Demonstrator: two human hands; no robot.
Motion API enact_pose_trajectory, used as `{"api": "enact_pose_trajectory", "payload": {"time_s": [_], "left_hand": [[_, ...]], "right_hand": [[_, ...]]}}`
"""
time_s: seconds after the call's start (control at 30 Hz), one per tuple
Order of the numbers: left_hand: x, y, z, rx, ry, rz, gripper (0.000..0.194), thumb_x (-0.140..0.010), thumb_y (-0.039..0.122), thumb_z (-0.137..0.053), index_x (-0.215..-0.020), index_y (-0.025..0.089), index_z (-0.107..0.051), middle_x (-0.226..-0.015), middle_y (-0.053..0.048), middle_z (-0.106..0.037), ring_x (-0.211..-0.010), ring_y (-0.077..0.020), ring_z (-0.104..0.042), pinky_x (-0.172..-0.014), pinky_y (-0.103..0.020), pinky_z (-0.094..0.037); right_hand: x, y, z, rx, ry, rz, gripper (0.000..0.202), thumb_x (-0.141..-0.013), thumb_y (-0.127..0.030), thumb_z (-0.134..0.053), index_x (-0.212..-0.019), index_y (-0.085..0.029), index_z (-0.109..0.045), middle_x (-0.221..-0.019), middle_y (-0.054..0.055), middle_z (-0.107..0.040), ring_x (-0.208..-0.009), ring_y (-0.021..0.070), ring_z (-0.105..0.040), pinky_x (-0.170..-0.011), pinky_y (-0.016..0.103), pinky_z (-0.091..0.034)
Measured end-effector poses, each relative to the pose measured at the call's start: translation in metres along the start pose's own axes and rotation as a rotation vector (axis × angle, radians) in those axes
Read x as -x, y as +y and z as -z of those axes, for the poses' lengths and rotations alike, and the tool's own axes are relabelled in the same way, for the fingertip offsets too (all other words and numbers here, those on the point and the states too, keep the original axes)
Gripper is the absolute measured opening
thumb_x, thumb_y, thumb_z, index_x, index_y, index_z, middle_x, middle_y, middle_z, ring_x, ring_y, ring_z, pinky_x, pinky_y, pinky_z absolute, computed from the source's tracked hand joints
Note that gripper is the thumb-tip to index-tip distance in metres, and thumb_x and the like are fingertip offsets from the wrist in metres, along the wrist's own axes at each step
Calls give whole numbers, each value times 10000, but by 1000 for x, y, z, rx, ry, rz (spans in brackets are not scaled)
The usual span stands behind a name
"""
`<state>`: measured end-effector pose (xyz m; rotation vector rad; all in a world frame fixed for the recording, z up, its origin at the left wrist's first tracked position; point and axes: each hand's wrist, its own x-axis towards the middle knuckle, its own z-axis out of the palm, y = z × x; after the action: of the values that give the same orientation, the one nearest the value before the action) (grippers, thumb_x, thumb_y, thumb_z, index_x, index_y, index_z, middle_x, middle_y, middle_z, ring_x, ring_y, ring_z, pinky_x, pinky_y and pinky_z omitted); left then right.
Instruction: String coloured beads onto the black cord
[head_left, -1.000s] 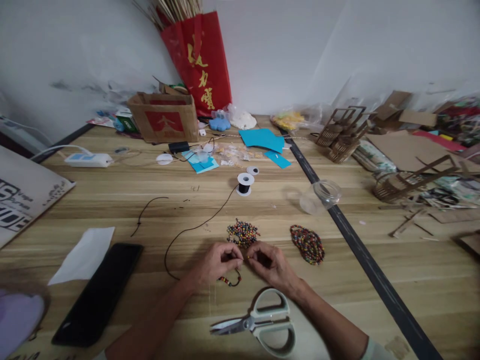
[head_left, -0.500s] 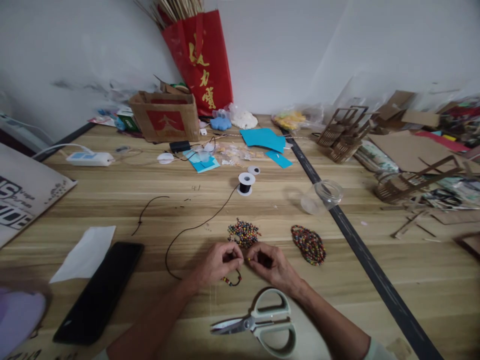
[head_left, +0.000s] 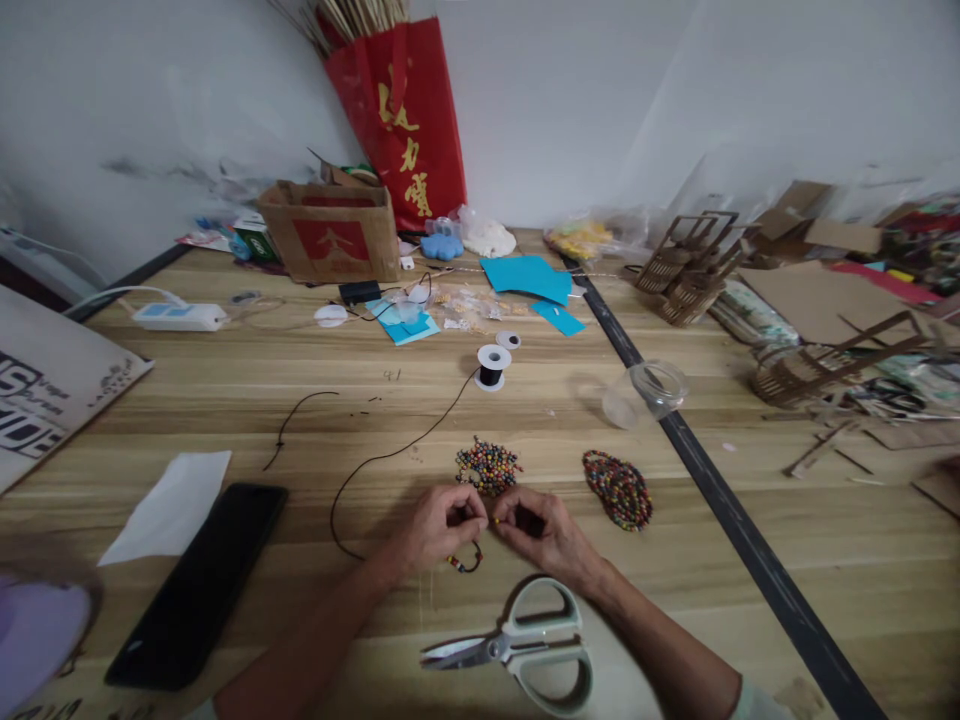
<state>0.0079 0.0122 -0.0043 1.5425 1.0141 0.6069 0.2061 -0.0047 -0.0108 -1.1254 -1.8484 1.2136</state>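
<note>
Wood-grained tabletop (head_left: 225, 390) meets a pale wall (head_left: 570, 110). At left lies a flat black rectangular slab (head_left: 199, 590); mid-table, the left hand (head_left: 442, 525) pinches a thin black cord strung with coloured beads (head_left: 455, 563), the right hand (head_left: 546, 535) a tiny yellow bead (head_left: 496, 520); rightward, a coiled multicoloured bead strand (head_left: 619, 490).

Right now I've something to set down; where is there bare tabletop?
Right of the dark strip, below the wooden scraps; also between the power strip and white paper, left of the short black cord. It's crowded around the left hand and right hand, near the bead pile and scissors, and along the back by the brown bag.
</note>
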Motion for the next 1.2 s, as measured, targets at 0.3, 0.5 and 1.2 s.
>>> {"api": "enact_pose_trajectory", "payload": {"time_s": [0.3, 0.5, 1.2], "left_hand": [[0, 2, 0, -7, 4, 0, 53, -736, 191, -574, -710, 146, -585, -614, 20, -527, -570, -101, -466, -535, -190, -363], [0, 1, 0, -15, 9, -9, 66, -735, 203, -581, -706, 143, -585, -617, 15, -536, -573, -105, -473, -536, -197, -364], [0, 1, -1, -6, 6, -10, 83, -737, 213, -584, -707, 135, -586, -617, 20, -536, -571, -102, -477, -543, -198, -365]], "right_hand": [[0, 0, 0, -3, -5, -15, 64, -839, -221, -596, -806, -167, -605, -679, -9, -564, -593, 106, -483, -521, 201, -367], [0, -1, 1, 1, -24, -26, 60, -844, -219, -588, -821, -166, -605, -692, -4, -567, -600, 108, -484, -522, 202, -367], [-1, -3, 0, -14, -21, -32, 50, -828, -200, -610, -808, -155, -616, -659, -18, -534, -584, 97, -460, -529, 196, -355]]}}
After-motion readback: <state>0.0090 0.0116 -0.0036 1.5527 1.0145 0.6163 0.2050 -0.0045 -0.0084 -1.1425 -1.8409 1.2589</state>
